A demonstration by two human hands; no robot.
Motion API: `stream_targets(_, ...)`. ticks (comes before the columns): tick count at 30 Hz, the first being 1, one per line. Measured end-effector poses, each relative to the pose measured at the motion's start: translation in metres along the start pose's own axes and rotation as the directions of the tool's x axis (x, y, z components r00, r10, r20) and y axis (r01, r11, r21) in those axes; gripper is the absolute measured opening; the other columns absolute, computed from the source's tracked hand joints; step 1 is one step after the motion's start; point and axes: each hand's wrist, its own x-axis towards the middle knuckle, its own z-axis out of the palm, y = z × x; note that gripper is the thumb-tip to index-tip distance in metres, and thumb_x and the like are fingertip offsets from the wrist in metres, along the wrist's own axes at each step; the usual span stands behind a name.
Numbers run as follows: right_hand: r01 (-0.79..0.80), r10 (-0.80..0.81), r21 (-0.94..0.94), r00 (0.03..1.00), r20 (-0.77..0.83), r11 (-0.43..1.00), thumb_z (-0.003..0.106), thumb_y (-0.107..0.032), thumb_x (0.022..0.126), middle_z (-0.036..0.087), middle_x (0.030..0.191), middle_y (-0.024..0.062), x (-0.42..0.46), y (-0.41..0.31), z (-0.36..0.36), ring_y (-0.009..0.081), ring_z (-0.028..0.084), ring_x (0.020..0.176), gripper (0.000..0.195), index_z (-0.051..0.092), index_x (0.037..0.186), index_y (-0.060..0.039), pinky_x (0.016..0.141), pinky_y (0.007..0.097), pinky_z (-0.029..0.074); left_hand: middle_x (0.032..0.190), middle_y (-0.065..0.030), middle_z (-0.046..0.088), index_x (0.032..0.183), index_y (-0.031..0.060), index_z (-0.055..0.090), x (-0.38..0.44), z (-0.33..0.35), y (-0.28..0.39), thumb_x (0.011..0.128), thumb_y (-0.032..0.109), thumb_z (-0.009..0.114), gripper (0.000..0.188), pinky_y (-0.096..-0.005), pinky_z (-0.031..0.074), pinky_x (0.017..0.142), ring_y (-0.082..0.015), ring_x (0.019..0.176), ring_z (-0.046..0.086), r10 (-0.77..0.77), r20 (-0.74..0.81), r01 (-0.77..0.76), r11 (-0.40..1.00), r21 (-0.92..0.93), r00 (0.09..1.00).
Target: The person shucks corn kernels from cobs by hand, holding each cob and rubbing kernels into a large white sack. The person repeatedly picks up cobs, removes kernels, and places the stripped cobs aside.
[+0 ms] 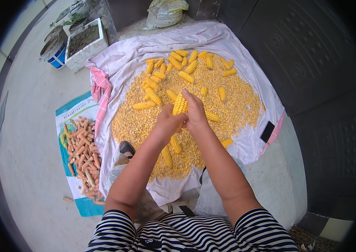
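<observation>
Both of my hands close around one yellow ear of corn [180, 105], raised above a broad bed of loose corn kernels [241, 104]. My left hand [169, 121] wraps its lower part, thumb laid across it. Along the right side of the ear, my right hand [196, 111] presses with its thumb pointing up near the tip. The ear's lower end is hidden by my fingers. Beyond my hands, several whole ears [186, 76] lie on the kernels. Closer to me, two more ears [167, 156] rest between my forearms. A pale cloth [197, 34] lies beneath the kernels.
Stripped cobs [85, 154] are heaped on a printed plastic sack [77, 102] at the left. A phone [267, 131] rests on the cloth's right edge. Behind stand a foam box of soil [102, 37], a bucket [56, 56] and a filled sack [165, 15]. A dark metal door [291, 56] borders the right.
</observation>
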Motion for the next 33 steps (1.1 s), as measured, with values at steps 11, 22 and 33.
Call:
stream_targets(11, -0.117, 0.105, 0.104, 0.987, 0.118, 0.988, 0.051, -0.052, 0.096, 0.066, 0.093, 0.0092, 0.003, -0.005, 0.0, 0.0205, 0.065, 0.078, 0.051, 0.057, 0.113, -0.0045, 0.063, 0.034, 0.055, 0.087, -0.0052, 0.062, 0.112, 0.0026, 0.054, 0.006, -0.011, 0.001, 0.089, 0.019, 0.064, 0.03, -0.0236, 0.043, 0.049, -0.0129, 0.063, 0.057, -0.107, 0.093, 0.126, 0.963, -0.236, 0.99)
stream_targets(22, -0.163, 0.152, 0.165, 0.985, 0.077, 0.973, 0.051, -0.053, 0.095, 0.066, 0.087, 0.0119, 0.002, -0.007, -0.003, 0.0204, 0.065, 0.074, 0.051, 0.058, 0.105, -0.0042, 0.051, 0.031, 0.05, 0.084, -0.008, 0.062, 0.128, 0.0016, 0.042, 0.002, -0.008, 0.005, 0.089, 0.018, 0.064, 0.048, -0.0201, 0.044, 0.044, -0.0116, 0.058, 0.057, -0.166, 0.131, 0.195, 0.947, -0.256, 0.977)
stream_targets(33, -0.089, 0.088, 0.019, 0.996, 0.024, 0.996, 0.054, -0.035, 0.097, 0.064, 0.086, 0.0092, 0.01, -0.006, -0.016, 0.015, 0.061, 0.07, 0.033, 0.056, 0.109, -0.0041, 0.048, 0.0244, 0.046, 0.08, -0.0109, 0.063, 0.11, 0.0023, 0.054, 0.006, -0.009, -0.003, 0.092, 0.019, 0.061, 0.025, -0.0198, 0.045, 0.037, -0.0136, 0.053, 0.057, -0.23, 0.231, 0.31, 0.855, -0.415, 0.945)
